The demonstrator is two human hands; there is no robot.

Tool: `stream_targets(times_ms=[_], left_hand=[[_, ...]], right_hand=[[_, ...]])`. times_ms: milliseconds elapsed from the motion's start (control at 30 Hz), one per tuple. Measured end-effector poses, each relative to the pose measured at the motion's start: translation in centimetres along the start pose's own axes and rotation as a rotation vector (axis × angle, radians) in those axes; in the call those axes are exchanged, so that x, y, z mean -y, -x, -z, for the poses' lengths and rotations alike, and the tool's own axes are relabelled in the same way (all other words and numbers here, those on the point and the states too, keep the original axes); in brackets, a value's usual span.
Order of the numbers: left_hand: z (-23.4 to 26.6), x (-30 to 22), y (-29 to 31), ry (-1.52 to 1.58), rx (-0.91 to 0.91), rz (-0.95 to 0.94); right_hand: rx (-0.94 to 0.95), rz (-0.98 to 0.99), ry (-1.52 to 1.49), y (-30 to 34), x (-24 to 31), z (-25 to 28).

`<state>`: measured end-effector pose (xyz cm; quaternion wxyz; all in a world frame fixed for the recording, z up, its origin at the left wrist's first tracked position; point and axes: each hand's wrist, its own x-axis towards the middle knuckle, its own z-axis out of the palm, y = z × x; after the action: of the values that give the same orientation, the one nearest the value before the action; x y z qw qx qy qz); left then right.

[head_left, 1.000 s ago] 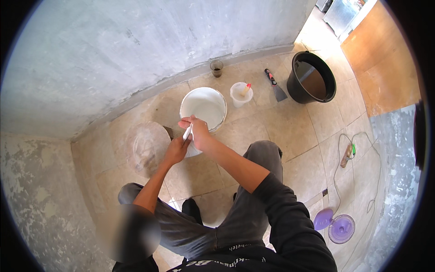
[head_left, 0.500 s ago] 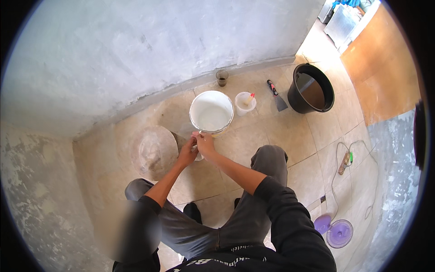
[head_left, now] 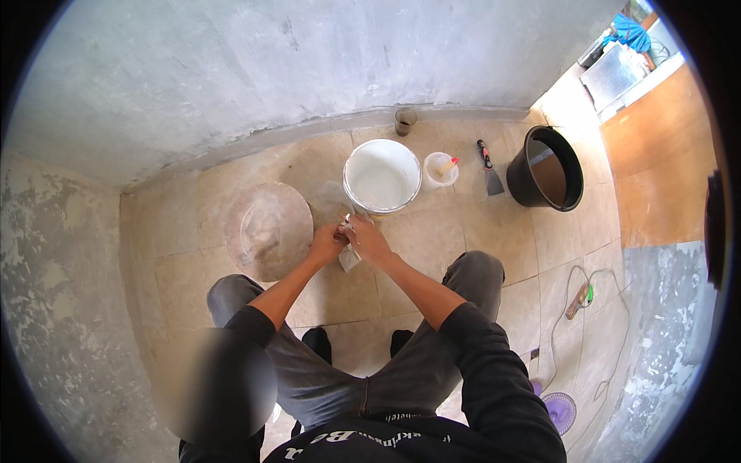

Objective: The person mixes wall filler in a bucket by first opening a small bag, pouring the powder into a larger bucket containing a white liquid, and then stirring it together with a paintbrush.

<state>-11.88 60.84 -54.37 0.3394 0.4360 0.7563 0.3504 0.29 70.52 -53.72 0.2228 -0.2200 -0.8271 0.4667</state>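
My left hand (head_left: 327, 244) and my right hand (head_left: 370, 238) are close together in front of a white bucket (head_left: 384, 208). The fingers of both are closed on a pale, crumpled, bag-like thing (head_left: 350, 259), whose lower end hangs below them. Its exact kind is too small to make out. Pale material lines the inside of the bucket. Left of my left hand lies a round, dusty, board-like disc (head_left: 266, 231) with whitish smears. Just right of the bucket is a small clear tub (head_left: 438, 178) with a red-tipped thing in it.
Farther right lie a putty knife (head_left: 488, 168) and a black bucket (head_left: 519, 177) of brownish liquid. A dark cup (head_left: 404, 127) stands by the plastered wall (head_left: 255, 69). A cable with a power strip (head_left: 576, 302) and a purple basket (head_left: 559, 413) are at the right.
The view has shifted, so the buckets and tools appear farther right. My hands remain together, and more of the pale bag-like thing shows below them.
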Motion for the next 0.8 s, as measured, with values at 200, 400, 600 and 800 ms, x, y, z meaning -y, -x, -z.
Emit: stream_targets(times_ms=[200,400,600,800], left_hand=[[-0.7,0.3,-0.3,0.057,0.107,0.006],[-0.2,0.2,-0.1,-0.156,0.071,-0.048],[2.6,-2.5,-3.5,0.212,-0.095,0.076],[2.8,-6.1,-6.4,0.339,-0.083,0.371]], right_hand=[[0.076,0.074,0.106,-3.2,6.0,6.6],[-0.32,0.134,-0.078,-5.8,5.6,10.4],[-0.239,0.218,0.566,-6.8,2.1,8.2],[0.063,0.032,0.807,-6.2,-0.4,8.6]])
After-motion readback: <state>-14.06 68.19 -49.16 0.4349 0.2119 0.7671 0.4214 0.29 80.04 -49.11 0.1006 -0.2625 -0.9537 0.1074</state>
